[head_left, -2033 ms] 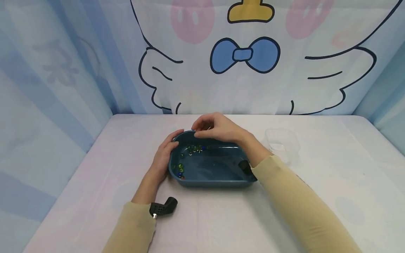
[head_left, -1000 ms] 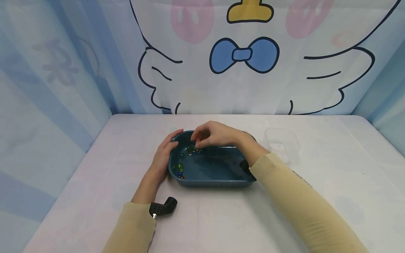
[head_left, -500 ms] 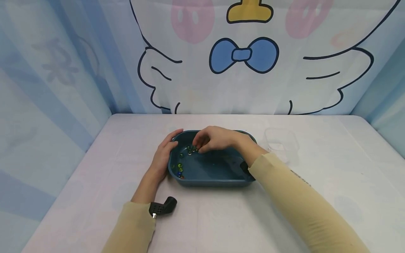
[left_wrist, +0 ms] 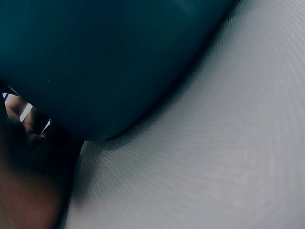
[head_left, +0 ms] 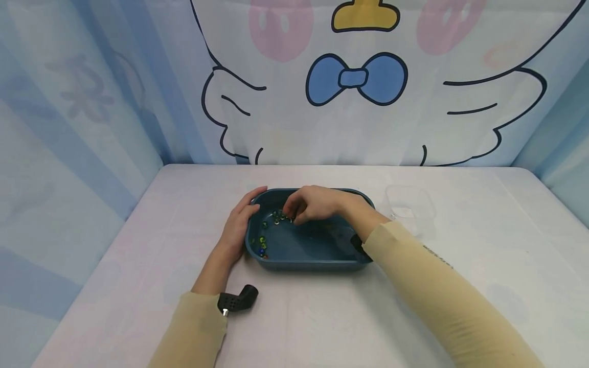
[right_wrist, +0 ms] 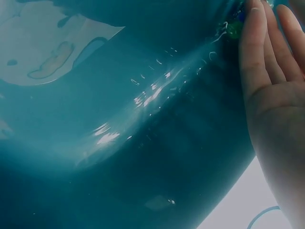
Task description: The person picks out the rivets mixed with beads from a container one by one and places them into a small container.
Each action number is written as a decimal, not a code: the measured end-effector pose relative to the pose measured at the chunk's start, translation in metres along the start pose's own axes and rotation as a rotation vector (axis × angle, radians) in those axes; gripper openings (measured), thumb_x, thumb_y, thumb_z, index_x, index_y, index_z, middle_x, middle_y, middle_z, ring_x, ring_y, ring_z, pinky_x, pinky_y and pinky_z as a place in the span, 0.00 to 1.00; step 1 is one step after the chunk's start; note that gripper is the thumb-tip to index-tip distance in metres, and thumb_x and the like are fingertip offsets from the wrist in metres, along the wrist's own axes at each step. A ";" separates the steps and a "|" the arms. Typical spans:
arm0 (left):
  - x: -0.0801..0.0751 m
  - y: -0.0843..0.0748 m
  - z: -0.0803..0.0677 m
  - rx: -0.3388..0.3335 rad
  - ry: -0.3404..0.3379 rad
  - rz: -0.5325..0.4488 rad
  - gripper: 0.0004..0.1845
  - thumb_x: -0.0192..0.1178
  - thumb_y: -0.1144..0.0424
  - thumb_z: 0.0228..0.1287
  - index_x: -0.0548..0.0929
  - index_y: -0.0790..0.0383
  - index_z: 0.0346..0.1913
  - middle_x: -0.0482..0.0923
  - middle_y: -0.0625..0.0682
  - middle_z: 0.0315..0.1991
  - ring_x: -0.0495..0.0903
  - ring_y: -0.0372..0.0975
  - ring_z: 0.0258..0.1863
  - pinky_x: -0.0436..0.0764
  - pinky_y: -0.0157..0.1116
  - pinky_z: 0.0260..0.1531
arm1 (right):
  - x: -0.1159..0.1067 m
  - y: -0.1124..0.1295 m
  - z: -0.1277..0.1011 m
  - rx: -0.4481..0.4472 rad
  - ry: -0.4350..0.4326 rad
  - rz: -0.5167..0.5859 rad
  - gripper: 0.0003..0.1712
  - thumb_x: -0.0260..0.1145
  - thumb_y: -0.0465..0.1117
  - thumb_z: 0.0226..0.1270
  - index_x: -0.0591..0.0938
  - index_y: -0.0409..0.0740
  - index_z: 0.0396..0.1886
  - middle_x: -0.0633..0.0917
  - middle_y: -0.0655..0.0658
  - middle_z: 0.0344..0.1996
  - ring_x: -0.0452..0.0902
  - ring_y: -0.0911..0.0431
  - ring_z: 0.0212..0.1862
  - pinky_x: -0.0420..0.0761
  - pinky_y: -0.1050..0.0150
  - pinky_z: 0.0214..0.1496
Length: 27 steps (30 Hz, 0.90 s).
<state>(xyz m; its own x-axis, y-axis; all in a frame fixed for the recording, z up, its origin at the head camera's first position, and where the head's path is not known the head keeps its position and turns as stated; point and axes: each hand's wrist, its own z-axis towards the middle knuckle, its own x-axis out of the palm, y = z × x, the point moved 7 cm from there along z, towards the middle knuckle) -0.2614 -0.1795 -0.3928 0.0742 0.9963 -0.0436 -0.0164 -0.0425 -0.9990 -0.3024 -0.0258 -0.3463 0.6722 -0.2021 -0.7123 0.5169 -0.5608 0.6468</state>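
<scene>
A dark blue-green basin (head_left: pixel 317 266) sits on the table. My left hand (head_left: pixel 234 227) holds its left end, thumb at the rim and fingers along the outer wall. Part of that hand shows dimly past the basin's underside in the left wrist view. My right hand (head_left: pixel 317 202) reaches down inside, near the far wall, fingers pointing down. Several small glass marbles lie there, some at its fingertips, among them a green marble (right_wrist: pixel 234 29). More marbles, including yellow-green marbles (head_left: pixel 262 243), lie along the left wall. I cannot tell whether the right fingertips pinch a marble.
A clear plastic box (head_left: pixel 411 207) stands behind and right of the basin on the white-covered table (head_left: pixel 322 317). A printed curtain (head_left: pixel 354 133) hangs at the table's far edge. Black wrist cameras sit on both wrists, including the left wrist camera (head_left: pixel 239 299).
My right hand has come down from above the far rim into the basin, then shifted slightly right along the marbles. My left hand and the basin stay in place.
</scene>
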 end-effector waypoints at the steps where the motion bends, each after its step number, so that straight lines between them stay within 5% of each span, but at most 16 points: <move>1: 0.000 0.000 0.000 0.002 0.001 0.000 0.27 0.39 0.61 0.77 0.68 0.50 0.75 0.60 0.48 0.76 0.55 0.42 0.75 0.52 0.46 0.73 | 0.001 -0.001 0.000 0.000 0.005 0.001 0.20 0.66 0.32 0.69 0.81 0.36 0.59 0.84 0.43 0.51 0.80 0.53 0.52 0.78 0.59 0.56; 27: 0.001 0.000 0.001 0.003 0.016 -0.056 0.27 0.39 0.64 0.77 0.67 0.53 0.75 0.64 0.51 0.73 0.62 0.43 0.71 0.59 0.45 0.70 | 0.008 -0.001 -0.004 -0.026 0.053 -0.031 0.15 0.69 0.31 0.66 0.84 0.40 0.52 0.84 0.49 0.39 0.80 0.57 0.43 0.78 0.61 0.50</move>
<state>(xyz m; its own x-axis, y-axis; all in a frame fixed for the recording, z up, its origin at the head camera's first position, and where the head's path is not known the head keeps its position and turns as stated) -0.2624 -0.1780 -0.3930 0.0911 0.9958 0.0119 -0.0152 0.0134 -0.9998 -0.2954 -0.0235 -0.3516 0.6821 -0.1415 -0.7174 0.5515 -0.5447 0.6318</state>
